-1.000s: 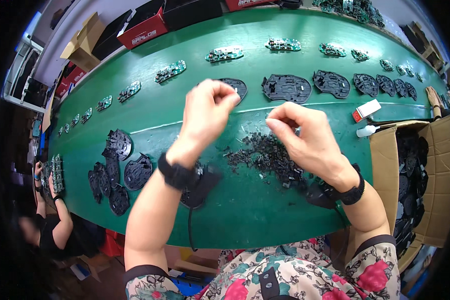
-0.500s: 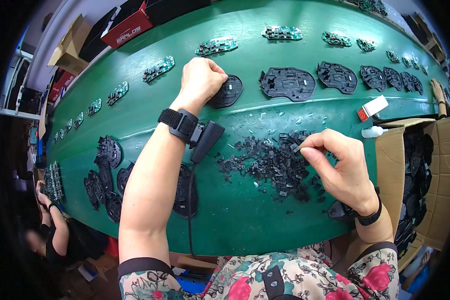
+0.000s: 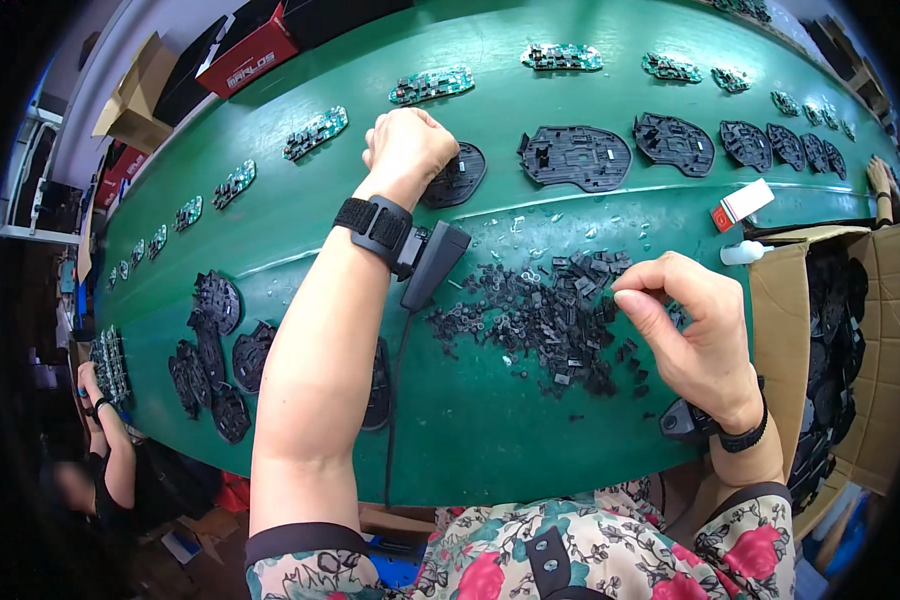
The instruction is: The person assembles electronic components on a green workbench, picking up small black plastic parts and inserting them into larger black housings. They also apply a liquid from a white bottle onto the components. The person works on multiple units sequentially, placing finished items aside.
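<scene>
My left hand (image 3: 410, 148) is curled closed at the left edge of a black mouse-shaped plastic shell (image 3: 460, 176); its fingertips are hidden behind the knuckles. With thumb and forefinger pinched together, my right hand (image 3: 692, 325) hovers by the right side of a heap of small black plastic parts (image 3: 570, 315). Whatever sits in that pinch is too small to make out. Further ribbed black shells (image 3: 577, 158) lie in a row to the right, with green circuit boards (image 3: 432, 86) in a line behind them.
An open cardboard box (image 3: 785, 320) full of black shells stands at the right, near a small white bottle (image 3: 745, 253) and a red-and-white carton (image 3: 742, 206). More shells (image 3: 255, 357) lie left of my forearm. Another person's hands (image 3: 90, 385) hold boards at the far left.
My left hand has shifted slightly right and rolled so its knuckles face up, still at the shell. My right hand has moved slightly right, away from the heap, still pinched.
</scene>
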`<state>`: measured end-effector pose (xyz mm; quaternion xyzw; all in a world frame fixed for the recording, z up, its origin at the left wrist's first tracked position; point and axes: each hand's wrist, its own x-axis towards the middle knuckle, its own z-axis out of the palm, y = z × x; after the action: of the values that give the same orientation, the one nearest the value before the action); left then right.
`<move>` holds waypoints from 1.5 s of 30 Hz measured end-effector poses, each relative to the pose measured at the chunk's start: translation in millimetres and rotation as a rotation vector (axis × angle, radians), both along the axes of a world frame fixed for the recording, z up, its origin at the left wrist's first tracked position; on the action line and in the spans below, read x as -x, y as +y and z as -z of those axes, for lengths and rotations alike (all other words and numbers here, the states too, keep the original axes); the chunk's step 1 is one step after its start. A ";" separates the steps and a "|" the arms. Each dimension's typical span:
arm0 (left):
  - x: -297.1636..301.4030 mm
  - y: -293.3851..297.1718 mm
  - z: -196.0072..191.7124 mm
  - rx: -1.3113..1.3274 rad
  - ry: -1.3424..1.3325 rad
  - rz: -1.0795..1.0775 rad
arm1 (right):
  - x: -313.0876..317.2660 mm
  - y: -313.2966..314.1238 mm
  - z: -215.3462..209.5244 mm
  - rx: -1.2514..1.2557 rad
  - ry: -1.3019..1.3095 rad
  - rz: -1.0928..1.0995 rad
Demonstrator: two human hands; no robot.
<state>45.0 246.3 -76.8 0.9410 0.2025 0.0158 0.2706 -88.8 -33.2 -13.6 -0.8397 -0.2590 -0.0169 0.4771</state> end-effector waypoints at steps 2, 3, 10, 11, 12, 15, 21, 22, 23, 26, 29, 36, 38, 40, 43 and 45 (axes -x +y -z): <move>-1.1 -1.9 1.6 0.038 -0.001 -0.001 | 0.4 -3.0 0.2 0.003 0.013 0.020; -1.2 -2.2 2.0 0.059 -0.001 -0.003 | 0.5 -4.8 0.9 0.000 0.008 0.029; 2.4 5.5 2.7 0.127 -0.031 0.057 | -4.2 -22.0 0.3 -0.019 -0.069 0.177; 6.1 8.5 2.2 0.116 -0.052 0.089 | -4.0 -26.1 -0.4 -0.001 -0.056 0.208; 12.7 9.0 -4.3 0.099 -0.076 0.119 | -4.2 -29.3 0.1 0.012 -0.044 0.236; 37.3 13.1 -28.4 -0.094 -0.291 0.202 | -2.5 -38.5 6.7 0.025 -0.018 0.256; 143.6 18.8 -70.4 0.202 -0.306 0.210 | -2.2 -49.4 25.4 0.171 -0.022 0.263; 163.1 23.7 -70.3 0.198 -0.300 0.231 | -2.3 -49.7 28.4 0.177 -0.016 0.266; 184.2 26.4 -69.2 0.149 -0.311 0.253 | -2.3 -47.8 29.2 0.197 -0.016 0.272; 239.4 30.5 -61.6 0.031 -0.351 0.269 | -6.2 -45.4 38.1 0.266 -0.084 0.231; 283.9 19.2 -54.9 -0.104 -0.262 0.167 | -15.5 -42.5 45.4 0.351 -0.102 0.162; 311.3 2.9 -24.7 -0.185 -0.239 0.047 | -30.4 -35.2 40.0 0.577 0.128 0.096; 309.8 2.9 -23.5 -0.222 -0.241 0.072 | -29.3 -31.9 40.9 0.621 0.050 0.058; 305.0 2.9 -23.8 -0.181 -0.270 0.089 | -28.1 -33.4 41.3 0.646 -0.050 0.022; 297.2 8.3 -25.7 -0.145 -0.273 0.109 | -24.4 -28.9 36.5 0.505 -0.055 0.057; 290.9 13.8 -26.0 -0.147 -0.261 0.129 | -21.9 -20.5 21.7 0.433 -0.043 0.088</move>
<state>-245.8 260.1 -50.8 0.9592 0.1032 0.1356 0.2254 -66.9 -53.7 -35.3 -0.9324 -0.2299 0.0003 0.2789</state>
